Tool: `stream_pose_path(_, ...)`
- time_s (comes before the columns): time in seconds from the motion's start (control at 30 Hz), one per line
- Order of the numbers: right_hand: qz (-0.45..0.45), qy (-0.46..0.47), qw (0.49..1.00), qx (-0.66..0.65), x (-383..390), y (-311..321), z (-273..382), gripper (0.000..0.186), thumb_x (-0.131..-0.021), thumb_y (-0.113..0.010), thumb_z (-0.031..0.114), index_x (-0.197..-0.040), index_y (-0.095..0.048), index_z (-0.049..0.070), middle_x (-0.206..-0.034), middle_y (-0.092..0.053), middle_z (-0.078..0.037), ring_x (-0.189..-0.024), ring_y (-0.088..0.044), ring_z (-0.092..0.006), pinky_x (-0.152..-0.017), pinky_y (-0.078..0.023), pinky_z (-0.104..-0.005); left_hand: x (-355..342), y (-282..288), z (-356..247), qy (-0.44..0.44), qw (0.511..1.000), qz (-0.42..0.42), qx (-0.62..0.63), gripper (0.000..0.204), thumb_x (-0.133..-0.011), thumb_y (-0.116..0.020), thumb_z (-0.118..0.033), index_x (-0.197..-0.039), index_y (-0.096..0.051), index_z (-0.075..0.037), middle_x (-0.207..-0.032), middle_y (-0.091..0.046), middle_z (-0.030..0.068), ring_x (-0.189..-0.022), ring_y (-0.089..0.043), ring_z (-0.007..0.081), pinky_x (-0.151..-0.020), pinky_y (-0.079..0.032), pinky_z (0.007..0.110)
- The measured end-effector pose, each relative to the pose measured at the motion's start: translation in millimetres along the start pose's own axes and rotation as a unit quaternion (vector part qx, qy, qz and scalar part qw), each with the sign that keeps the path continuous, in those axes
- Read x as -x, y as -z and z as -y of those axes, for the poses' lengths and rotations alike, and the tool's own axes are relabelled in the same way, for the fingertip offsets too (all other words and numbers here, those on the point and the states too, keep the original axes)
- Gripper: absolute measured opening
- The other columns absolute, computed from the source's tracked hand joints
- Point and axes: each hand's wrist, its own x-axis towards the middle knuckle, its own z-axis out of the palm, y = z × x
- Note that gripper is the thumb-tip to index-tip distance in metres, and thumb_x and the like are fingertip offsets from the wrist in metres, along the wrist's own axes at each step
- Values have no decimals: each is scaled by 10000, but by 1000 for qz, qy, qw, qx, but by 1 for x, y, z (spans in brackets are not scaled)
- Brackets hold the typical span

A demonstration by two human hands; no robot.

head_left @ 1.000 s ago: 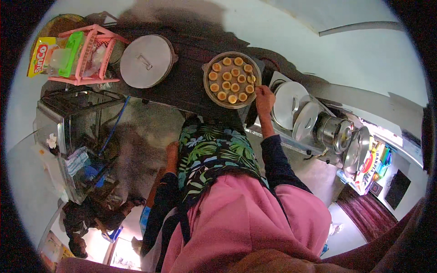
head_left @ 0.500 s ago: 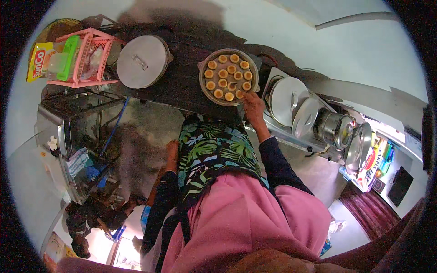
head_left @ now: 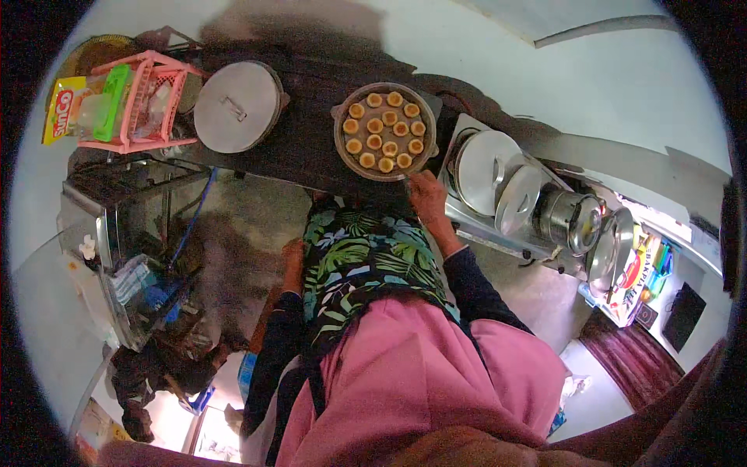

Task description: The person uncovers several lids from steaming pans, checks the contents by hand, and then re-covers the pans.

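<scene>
A round grey pan [head_left: 340,149] sits on the dark counter ahead of me. Several small round pastries [head_left: 390,147] with golden-brown tops lie spread out in it, apart from one another. My right hand [head_left: 427,194] is closed in a pinch at the near right of the pan's rim; whatever it may hold is too small to make out. Down at my left side, next to the leaf-patterned apron [head_left: 358,249], hangs my left hand [head_left: 293,253]. Its fingers are hidden, and I see nothing held in it.
Left of the pan stands a lidded pan [head_left: 236,109], then a pink basket [head_left: 167,105] with packages. Metal lids [head_left: 486,171] and a steel pot [head_left: 559,218] line the stove [head_left: 465,126] at right. A metal-framed cabinet [head_left: 117,226] is at left, with another person [head_left: 148,381] behind.
My right hand has drawn back slightly from over the pan's near right rim. A pastry right of the pan's middle looked dark and now shows a golden top. My left hand stays put.
</scene>
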Motion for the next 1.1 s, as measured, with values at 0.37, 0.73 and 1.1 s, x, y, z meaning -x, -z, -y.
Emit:
stream_pose_path(0.37,-113,-33,993,11,-7,22,-44,367,-741,-613,98,-1106,-602,131,-825,-587,-114,-714,-593,-272,-587,-469,-385,-13,-25,22,120,961,243,47,239,-840,-529,-255,-964,-611,-68,-1009,-606,86,-893,-562,258,-797,-455,355)
stream_pose_path(0.73,-291,-381,864,154,54,104,-221,364,-711,-532,-25,-1047,-614,90,-931,-629,-193,-757,-598,-306,-683,-467,-423,-15,-5,27,134,966,214,54,238,-824,-525,-231,-935,-634,-51,-953,-633,86,-833,-598,261,-748,-487,344)
stream_pose_path(1.1,54,-182,850,491,140,118,-356,171,-722,-650,123,-882,-681,71,-625,-612,-137,-539,-600,-248,-518,-467,-375,-16,13,9,-44,999,-28,-11,160,-786,-545,-175,-844,-636,-56,-894,-622,120,-835,-602,281,-719,-481,404)
